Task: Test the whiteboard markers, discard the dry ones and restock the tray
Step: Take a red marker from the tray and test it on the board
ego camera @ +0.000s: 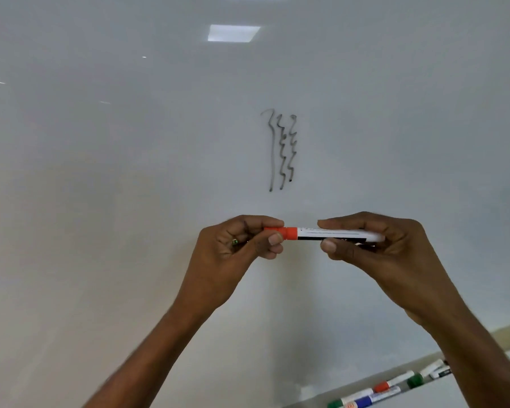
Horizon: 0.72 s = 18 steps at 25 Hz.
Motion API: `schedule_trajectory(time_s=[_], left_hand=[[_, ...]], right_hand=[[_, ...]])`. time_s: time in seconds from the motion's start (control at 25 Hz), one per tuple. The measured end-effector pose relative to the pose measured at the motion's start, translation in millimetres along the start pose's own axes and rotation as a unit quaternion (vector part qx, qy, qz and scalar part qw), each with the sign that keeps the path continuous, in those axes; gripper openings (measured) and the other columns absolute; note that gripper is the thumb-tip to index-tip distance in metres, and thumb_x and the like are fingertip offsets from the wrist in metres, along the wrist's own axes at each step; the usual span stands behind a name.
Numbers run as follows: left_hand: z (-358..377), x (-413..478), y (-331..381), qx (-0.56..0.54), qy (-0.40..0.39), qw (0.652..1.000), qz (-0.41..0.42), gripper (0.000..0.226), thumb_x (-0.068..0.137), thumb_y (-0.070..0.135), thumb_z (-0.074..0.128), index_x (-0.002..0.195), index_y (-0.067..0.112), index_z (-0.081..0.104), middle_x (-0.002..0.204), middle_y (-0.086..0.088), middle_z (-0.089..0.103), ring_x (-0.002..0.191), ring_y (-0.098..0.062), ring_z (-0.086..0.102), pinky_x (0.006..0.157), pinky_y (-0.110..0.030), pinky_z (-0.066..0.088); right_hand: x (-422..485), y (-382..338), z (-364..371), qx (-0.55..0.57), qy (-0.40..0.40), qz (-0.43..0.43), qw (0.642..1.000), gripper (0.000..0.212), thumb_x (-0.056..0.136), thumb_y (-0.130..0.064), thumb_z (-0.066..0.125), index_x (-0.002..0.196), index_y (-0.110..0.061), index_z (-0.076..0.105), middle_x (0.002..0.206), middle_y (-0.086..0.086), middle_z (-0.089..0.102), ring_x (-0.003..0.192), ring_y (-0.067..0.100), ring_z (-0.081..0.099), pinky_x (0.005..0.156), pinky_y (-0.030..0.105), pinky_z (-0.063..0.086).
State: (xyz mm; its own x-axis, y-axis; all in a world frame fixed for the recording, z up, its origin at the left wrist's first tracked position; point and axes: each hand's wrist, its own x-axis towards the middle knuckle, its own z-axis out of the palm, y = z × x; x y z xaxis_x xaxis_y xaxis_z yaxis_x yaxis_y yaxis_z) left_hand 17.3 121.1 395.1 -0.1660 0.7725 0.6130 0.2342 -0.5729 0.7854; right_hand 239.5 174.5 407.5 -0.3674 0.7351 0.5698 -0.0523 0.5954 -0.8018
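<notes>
Close up against a whiteboard (130, 172), filling nearly the whole view. Holding one marker (333, 233) level at mid-height, below the centre of the board, between both hands. Pinching its orange cap (289, 233) with thumb and curled fingers of the left hand (236, 245); gripping the white barrel with thumb below and fingers curled over the top of the right hand (389, 248). Cap seated on the barrel, no tip showing. On the barrel, a black band and lines of small print, too blurred to read; no brand legible. On a left finger, one ring (235, 241) with a greenish stone. Above the marker and apart from it, three black scribbles (281, 148) side by side: one long, nearly straight stroke at left, two wavy ones to its right. Near the top, one bright rectangular reflection (233, 33) of a ceiling light, plus a few thin glints at far left. At lower right, slanting along the board's bottom edge, a tray (351, 388) with loose markers (390, 383) lying lengthwise: two green caps, one orange, one blue, and at least one more white barrel with a dark end. Crossing in front of the tray's right end, the right forearm (483, 363), hiding whatever lies further along. Writing on the tray markers also unreadable.
</notes>
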Motion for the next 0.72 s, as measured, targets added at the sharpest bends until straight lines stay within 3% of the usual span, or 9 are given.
schedule_trajectory(time_s=[0.08,0.16,0.4,0.56,0.72], left_hand=[[5,-6,0,-0.01,-0.002,1.0,0.0,0.022,0.082,0.017,0.07,0.102,0.009,0.076,0.085,-0.006,0.079,0.074,-0.016,0.076,0.072,-0.018,0.058],[10,-12,-1,-0.028,0.003,1.0,0.002,0.02,0.082,0.016,0.07,0.1,0.01,0.076,0.084,-0.006,0.079,0.072,-0.015,0.075,0.071,-0.018,0.057],[24,-24,-10,-0.022,-0.024,0.999,-0.025,0.017,0.087,0.016,0.072,0.104,0.016,0.076,0.088,-0.003,0.079,0.079,-0.016,0.075,0.077,-0.019,0.058],[49,-33,-36,-0.027,-0.038,0.996,-0.072,0.018,0.089,0.019,0.075,0.107,0.019,0.076,0.096,0.0,0.079,0.087,-0.018,0.076,0.082,-0.021,0.058],[93,-50,-75,-0.036,-0.06,0.989,-0.127,0.016,0.091,0.017,0.074,0.107,0.02,0.076,0.095,-0.001,0.078,0.087,-0.018,0.075,0.086,-0.028,0.06]], right_hand=[[-9,-5,2,-0.078,0.018,-0.02,0.997,0.019,0.077,-0.025,0.081,0.095,-0.031,0.081,0.084,-0.002,0.077,0.075,0.024,0.068,0.066,0.033,0.055],[-18,-8,5,-0.105,0.022,-0.028,0.994,0.017,0.078,-0.028,0.079,0.094,-0.031,0.078,0.083,-0.008,0.075,0.073,0.018,0.067,0.062,0.024,0.053],[-41,10,-2,-0.077,0.033,0.013,0.996,0.016,0.08,-0.025,0.077,0.095,-0.024,0.073,0.088,-0.005,0.073,0.077,0.008,0.066,0.067,0.012,0.051],[-61,35,-17,0.03,0.078,0.076,0.994,0.032,0.08,-0.03,0.074,0.108,-0.017,0.067,0.108,0.002,0.072,0.105,0.021,0.069,0.09,0.028,0.057],[-92,60,-50,0.141,0.158,0.123,0.97,0.037,0.077,-0.029,0.078,0.107,-0.01,0.065,0.11,0.01,0.071,0.113,0.029,0.069,0.101,0.036,0.054]])
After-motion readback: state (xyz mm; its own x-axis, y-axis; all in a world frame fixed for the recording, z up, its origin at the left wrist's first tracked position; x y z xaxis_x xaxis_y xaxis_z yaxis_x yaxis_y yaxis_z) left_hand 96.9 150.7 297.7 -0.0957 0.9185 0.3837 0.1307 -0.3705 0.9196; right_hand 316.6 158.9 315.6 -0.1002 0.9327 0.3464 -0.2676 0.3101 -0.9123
